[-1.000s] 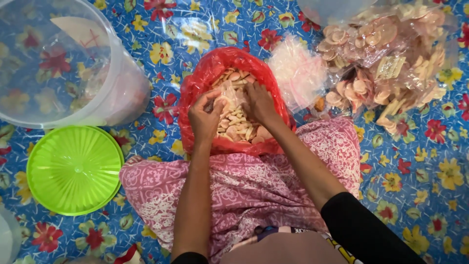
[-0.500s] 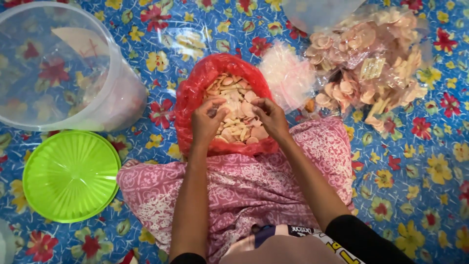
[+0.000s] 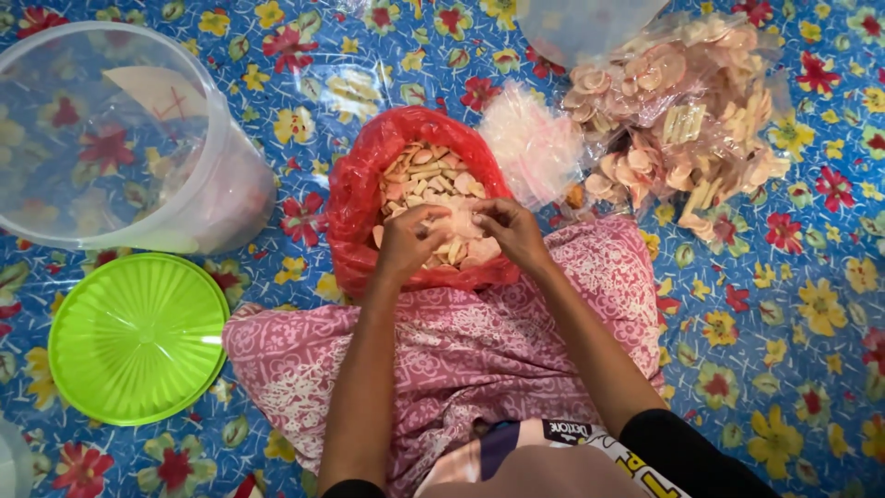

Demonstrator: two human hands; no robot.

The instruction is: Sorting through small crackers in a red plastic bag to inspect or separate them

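Both in the red bag [image 3: 364, 198] on my lap now: my left hand [image 3: 408, 242] and right hand [image 3: 509, 231] curl fingers around pale crackers [image 3: 433, 180], pinching pieces from the pile.

Both forearms stretched forward and converging, bare to the elbows. Left hand [image 3: 408, 242] curled palm-down, fingers bent in a loose grip. Right hand [image 3: 510, 229] just beside it, fingertips pinched together, knuckles up.
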